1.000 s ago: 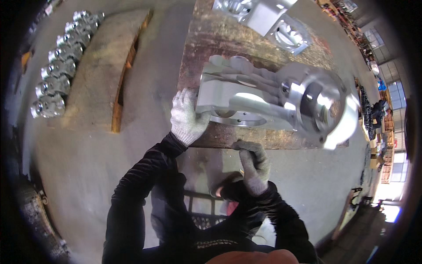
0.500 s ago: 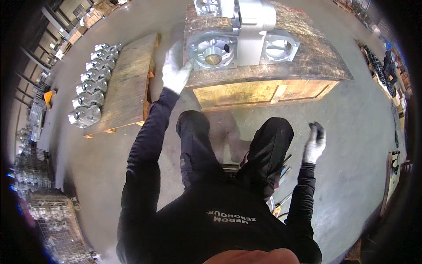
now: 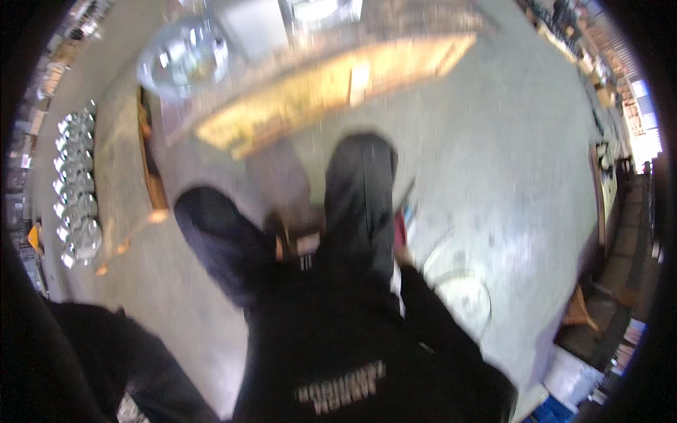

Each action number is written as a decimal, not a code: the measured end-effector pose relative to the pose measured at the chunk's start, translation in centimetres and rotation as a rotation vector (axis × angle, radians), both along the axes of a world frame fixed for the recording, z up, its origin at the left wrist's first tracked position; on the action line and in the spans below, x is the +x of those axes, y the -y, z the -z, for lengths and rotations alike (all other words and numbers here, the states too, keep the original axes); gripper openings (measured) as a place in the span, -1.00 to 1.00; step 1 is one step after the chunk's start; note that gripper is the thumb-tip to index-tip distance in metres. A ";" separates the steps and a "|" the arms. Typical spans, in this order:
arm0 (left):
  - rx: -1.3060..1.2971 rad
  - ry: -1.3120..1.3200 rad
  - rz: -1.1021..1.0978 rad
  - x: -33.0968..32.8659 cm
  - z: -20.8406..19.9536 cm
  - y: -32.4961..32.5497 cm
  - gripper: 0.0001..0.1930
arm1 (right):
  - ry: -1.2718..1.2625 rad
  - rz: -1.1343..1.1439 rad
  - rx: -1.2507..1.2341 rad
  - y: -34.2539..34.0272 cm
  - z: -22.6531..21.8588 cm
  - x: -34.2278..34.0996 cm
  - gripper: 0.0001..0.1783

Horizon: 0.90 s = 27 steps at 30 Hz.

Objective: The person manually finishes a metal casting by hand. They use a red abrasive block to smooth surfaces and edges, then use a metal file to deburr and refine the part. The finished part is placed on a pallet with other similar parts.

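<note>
Right at the front left corner of the wooden table (image 3: 282, 102) sits a silver casting (image 3: 185, 60), round and open like a thick ring, its bright metal smeared by motion blur into white glints over a darker hollow. It seems to reach past the table's left edge, though the blur hides whether it truly overhangs. Beside it, along the same front edge, come a smooth pale grey block (image 3: 255, 27) and another bright metal piece (image 3: 317, 10), cut off by the top of the view; whether these join the casting I cannot tell. Neither the left hand nor the right hand can be made out, so I cannot tell whether either grip is wide, narrow or holding something. The black left sleeve (image 3: 144, 366) bends at the lower left, while the right sleeve (image 3: 451, 324) runs toward the thigh, near a dark red thing (image 3: 400, 229). On the left, a row of castings (image 3: 76, 183), shiny and knobbly, lines the left edge of the wooden pallet (image 3: 120, 158).
</note>
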<state>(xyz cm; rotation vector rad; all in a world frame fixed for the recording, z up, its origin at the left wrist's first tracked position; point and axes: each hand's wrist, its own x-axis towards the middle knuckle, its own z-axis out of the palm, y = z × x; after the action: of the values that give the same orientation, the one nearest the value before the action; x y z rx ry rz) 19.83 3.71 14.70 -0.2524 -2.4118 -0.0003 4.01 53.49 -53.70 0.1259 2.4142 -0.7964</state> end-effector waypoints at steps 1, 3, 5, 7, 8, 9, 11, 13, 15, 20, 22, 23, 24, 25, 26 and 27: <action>-0.004 0.004 -0.029 -0.1 0.3 0.6 -0.09 | -0.047 -0.014 0.008 0.9 -0.8 -1.0 -0.69; 0.023 0.037 -0.074 -0.5 0.8 1.9 -0.10 | -0.125 -0.046 0.003 3.5 -4.1 -4.3 -0.69; 0.062 0.056 -0.119 -0.4 1.6 2.4 -0.12 | -0.176 -0.045 0.008 5.4 -7.5 -8.3 -0.69; 0.136 0.061 -0.136 -0.2 2.9 2.1 -0.13 | -0.199 -0.024 0.052 6.8 -10.5 -13.0 -0.68; 0.158 0.053 -0.151 0.0 3.6 1.6 -0.13 | -0.216 -0.013 0.075 7.7 -11.4 -15.0 -0.68; 0.166 0.035 -0.169 0.3 4.6 1.0 -0.14 | -0.234 0.001 0.089 8.8 -11.4 -16.2 -0.67; 0.181 0.007 -0.179 0.4 5.8 0.7 -0.15 | -0.255 0.067 0.079 10.2 -10.7 -17.2 -0.66; 0.163 0.014 -0.198 0.0 6.8 0.7 -0.16 | -0.190 0.126 0.098 9.5 -8.6 -15.2 -0.64; 0.144 0.034 -0.218 -0.7 7.8 0.9 -0.17 | -0.115 0.202 0.179 5.5 -5.5 -10.6 -0.62; 0.033 -0.063 -0.218 -3.3 8.6 1.8 -0.19 | -0.182 0.438 0.218 -5.3 -0.7 -0.5 -0.56; 0.011 -0.072 -0.195 -4.3 8.3 2.1 -0.19 | -0.300 0.503 0.086 -7.4 -0.6 1.9 -0.53; 0.010 -0.075 -0.195 -4.4 8.2 1.9 -0.20 | -0.275 0.539 0.102 -8.0 -0.9 3.0 -0.52; 0.006 -0.070 -0.205 -5.2 8.2 2.3 -0.20 | -0.202 0.472 0.227 -7.9 -0.7 2.6 -0.52; -0.001 -0.074 -0.214 -5.3 8.0 2.0 -0.20 | -0.117 0.372 0.345 -8.1 -0.7 2.9 -0.51; -0.007 -0.080 -0.219 -5.7 7.8 2.2 -0.21 | -0.095 0.341 0.395 -7.9 -0.4 2.5 -0.47; -0.018 -0.089 -0.223 -6.1 7.5 2.1 -0.21 | -0.039 0.349 0.387 -7.8 0.0 2.2 -0.45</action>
<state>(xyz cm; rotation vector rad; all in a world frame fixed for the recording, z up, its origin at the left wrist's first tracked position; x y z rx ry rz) 13.73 1.58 7.15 0.0097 -2.3393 0.1310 6.21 61.28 -53.73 0.7041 2.5940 -0.4656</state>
